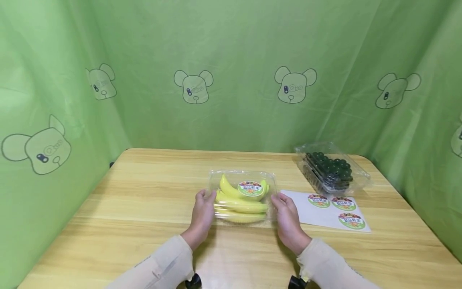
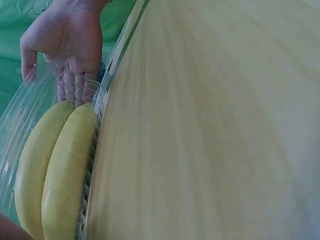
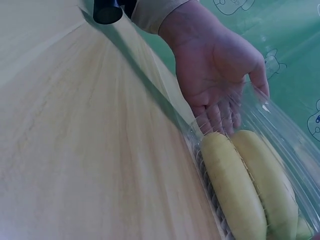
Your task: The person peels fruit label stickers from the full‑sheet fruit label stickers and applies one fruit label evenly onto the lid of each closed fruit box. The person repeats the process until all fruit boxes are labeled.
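We see the left hand [image 1: 203, 212] and the right hand [image 1: 288, 216] both clamped on the clear box [image 1: 242, 176], one at each end. This box, with yellow bananas [image 1: 240, 206] inside, is around the middle of the counter [image 1: 144, 192], to the left of the white sheet [image 1: 303, 214]

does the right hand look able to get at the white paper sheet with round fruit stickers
Likely yes: the white paper sheet lies beside the right hand, its three visible stickers uncovered, though that hand would probably have to release the clear plastic box of yellow bananas first.
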### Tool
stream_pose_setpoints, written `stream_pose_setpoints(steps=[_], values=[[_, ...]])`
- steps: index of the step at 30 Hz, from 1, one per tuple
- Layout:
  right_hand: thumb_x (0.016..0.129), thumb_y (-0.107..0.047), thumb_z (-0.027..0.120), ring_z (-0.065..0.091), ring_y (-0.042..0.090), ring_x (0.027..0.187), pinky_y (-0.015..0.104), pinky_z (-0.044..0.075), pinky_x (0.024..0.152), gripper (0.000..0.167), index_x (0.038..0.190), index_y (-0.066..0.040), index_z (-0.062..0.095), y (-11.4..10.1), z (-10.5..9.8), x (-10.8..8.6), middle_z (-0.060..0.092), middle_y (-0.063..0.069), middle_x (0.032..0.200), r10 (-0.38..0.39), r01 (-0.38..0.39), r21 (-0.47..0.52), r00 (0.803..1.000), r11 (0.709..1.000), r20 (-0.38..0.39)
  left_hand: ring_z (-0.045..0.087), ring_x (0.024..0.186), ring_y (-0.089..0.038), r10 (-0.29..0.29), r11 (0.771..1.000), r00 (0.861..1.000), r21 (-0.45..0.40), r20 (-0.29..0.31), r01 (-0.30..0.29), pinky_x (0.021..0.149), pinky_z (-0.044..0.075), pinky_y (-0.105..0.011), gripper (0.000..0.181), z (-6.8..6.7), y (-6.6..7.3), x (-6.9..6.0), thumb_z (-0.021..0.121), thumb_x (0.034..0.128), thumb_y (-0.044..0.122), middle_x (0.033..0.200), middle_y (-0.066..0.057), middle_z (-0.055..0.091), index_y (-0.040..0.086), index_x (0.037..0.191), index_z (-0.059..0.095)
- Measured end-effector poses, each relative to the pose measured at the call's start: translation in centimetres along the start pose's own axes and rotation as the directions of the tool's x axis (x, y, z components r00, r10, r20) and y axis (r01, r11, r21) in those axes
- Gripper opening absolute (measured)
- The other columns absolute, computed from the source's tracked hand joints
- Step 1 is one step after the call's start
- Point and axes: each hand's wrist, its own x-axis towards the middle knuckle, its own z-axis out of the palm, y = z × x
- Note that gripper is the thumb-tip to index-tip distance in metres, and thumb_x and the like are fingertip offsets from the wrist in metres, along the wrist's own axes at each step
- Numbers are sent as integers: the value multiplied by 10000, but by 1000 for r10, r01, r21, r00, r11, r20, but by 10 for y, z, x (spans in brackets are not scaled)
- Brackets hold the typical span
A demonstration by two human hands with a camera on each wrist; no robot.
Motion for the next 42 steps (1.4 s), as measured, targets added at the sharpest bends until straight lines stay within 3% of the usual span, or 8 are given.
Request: stream_pose_setpoints(steps=[7,13,23,29,33,42], values=[[1018,-122,428,314,311,1254,443,232,1129,546,1429,141,185,0,2,0,294,246,1384,-11,12,17,1000,1000,-13,312,1348,-454,16,1000,1000,-22,-20,-16,1114,233,-589,623,1,1,-1,447,1010,354,1496,-282,294,-8,1467,227],[1019,-125,423,249,365,1336,455,186,1161,585,1457,135,135,-4,2,2,215,294,1470,-23,23,27,1000,999,18,306,1356,-440,24,999,1000,-33,-20,-25,1121,232,-574,600,0,4,1,446,1011,351,1504,-272,286,0,1450,236],[1026,-148,425,270,365,1345,463,189,1162,571,1456,128,171,-10,5,8,255,286,1472,-34,34,-1,998,999,45,305,1355,-445,23,1000,999,-17,-36,-24,1124,231,-568,528,-3,10,9,448,1013,314,1492,-286,294,3,1400,271],[1021,-153,433,287,353,1337,448,191,1162,554,1444,125,207,-13,8,14,283,278,1455,-55,56,-16,996,998,67,384,1295,-410,26,999,999,-30,-21,-27,1095,292,-561,535,-7,15,14,447,1009,322,1492,-259,297,13,1404,261],[1024,-156,427,267,363,1364,448,190,1164,576,1466,113,174,-16,10,19,260,276,1480,-52,54,-22,995,998,91,418,1249,-384,32,999,999,-34,-13,-32,1079,318,-546,534,-11,16,19,447,1004,308,1473,-252,323,8,1402,254],[1027,-154,421,176,390,1420,452,145,1179,611,1478,123,116,-19,17,32,163,295,1537,-82,81,15,985,997,153,368,1315,-390,47,999,998,-5,-40,-48,1114,267,-532,565,-18,20,32,475,984,312,1501,-237,315,2,1414,279]])
